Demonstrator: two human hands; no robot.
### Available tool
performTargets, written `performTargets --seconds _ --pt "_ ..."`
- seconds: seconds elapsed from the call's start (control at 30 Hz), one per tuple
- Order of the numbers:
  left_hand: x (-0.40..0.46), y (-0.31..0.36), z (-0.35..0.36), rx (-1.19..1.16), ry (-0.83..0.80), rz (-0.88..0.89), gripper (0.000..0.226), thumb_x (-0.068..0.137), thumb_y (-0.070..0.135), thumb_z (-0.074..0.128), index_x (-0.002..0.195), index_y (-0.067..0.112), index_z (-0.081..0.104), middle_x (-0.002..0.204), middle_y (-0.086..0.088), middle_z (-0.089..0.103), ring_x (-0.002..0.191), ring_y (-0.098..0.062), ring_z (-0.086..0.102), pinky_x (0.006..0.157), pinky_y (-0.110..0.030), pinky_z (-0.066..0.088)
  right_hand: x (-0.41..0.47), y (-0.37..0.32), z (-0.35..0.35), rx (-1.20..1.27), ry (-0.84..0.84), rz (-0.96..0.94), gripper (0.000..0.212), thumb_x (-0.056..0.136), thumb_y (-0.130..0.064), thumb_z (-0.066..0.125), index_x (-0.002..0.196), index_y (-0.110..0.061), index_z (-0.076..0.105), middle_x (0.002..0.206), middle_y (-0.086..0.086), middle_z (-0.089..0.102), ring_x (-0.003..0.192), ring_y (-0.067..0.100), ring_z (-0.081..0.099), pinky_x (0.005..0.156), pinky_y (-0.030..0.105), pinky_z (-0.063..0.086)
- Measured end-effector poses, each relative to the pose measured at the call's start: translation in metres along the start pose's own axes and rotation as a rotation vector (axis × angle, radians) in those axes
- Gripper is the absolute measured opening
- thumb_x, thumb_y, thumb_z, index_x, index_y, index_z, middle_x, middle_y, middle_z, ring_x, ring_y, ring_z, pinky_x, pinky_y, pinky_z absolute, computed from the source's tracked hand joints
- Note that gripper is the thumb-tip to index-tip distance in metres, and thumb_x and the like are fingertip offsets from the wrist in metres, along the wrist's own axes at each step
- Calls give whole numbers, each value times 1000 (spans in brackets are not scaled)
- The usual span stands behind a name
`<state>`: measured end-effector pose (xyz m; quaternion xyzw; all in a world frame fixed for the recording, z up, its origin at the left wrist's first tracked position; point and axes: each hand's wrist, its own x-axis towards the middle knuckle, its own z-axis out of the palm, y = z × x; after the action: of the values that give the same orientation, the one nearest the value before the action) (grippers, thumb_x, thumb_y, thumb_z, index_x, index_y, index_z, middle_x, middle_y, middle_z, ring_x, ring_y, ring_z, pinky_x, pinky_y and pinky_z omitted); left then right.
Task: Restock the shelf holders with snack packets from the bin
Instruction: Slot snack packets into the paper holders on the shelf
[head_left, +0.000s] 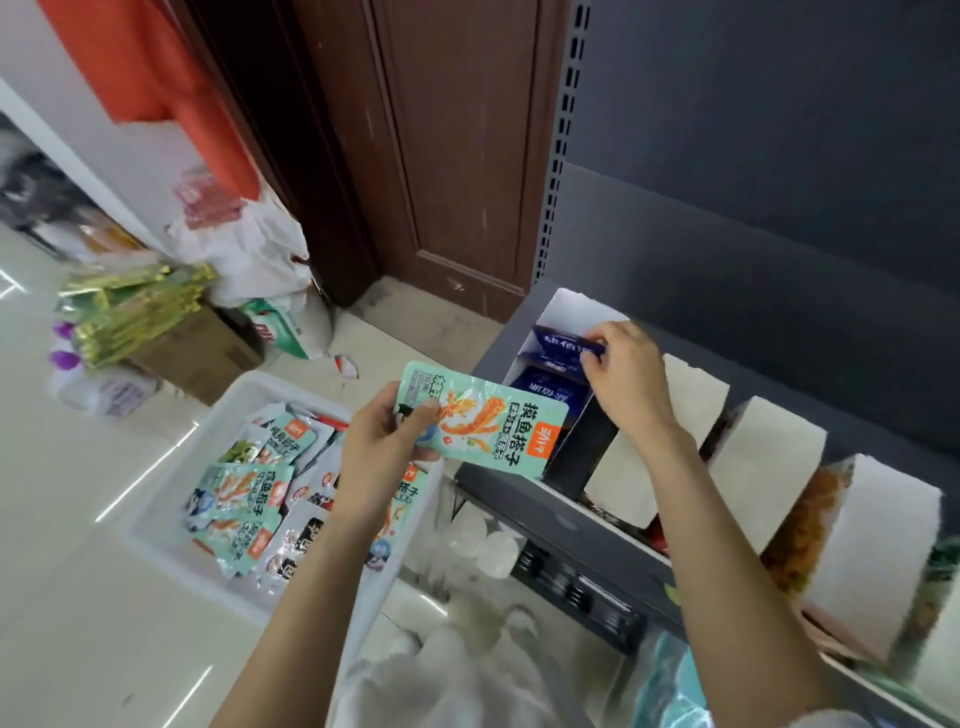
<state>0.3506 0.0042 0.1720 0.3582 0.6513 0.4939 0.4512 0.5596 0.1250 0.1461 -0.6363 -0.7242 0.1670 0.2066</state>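
Risk first: L hand holds a teal snack packet by one short end only, thumb on top, fingers under. The rest sticks out unsupported toward the shelf, so the slick film could slip or sag and catch on the holder's dark divider when it goes in. R hand pinches the top edge of a blue packet in the leftmost white holder; if it tugs too hard the other blue packs just below its fingertips could tip fwd or spill out. Motion blur is heavy, so exact finger contact on the R is approx.

Positions: teal packet runs from the L thumb out to the right, its far end just beside the R wrist, in front of the blue packs, not yet in any holder. Bin w/ more teal packets sits below and left of the L fingers, well apart from the R hand. Next white holders lie right of the R forearm; contents only partly visible.
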Motion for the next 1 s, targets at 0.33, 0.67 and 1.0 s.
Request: performTargets --seconds 0.33,0.67,1.0 --pt "-13 -3 16 32 -47 690 20 86 5 64 94 23 68 95 3 72 94 -23 68 82 -37 54 -114 -37 -34 1236 -211 497 48 78 -53 45 110 -20 59 100 9 72 83 17 70 64 26 56" --pt "-12 -40 53 432 -766 1175 35 68 -15 56 89 7 74 113 0 68 121 -14 55 101 -28 46 -180 11 -62 1050 200 618 10 84 -3 66 88 -12 65 81 -4 73 78 14 68 65 25 54" --pt "-78 -27 165 456 -757 913 36 86 46 52 108 22 68 121 9 62 115 -8 53 97 -17 38 -302 63 -119 951 771 731 37 83 15 59 108 -10 49 92 12 63 73 7 68 53 22 55"
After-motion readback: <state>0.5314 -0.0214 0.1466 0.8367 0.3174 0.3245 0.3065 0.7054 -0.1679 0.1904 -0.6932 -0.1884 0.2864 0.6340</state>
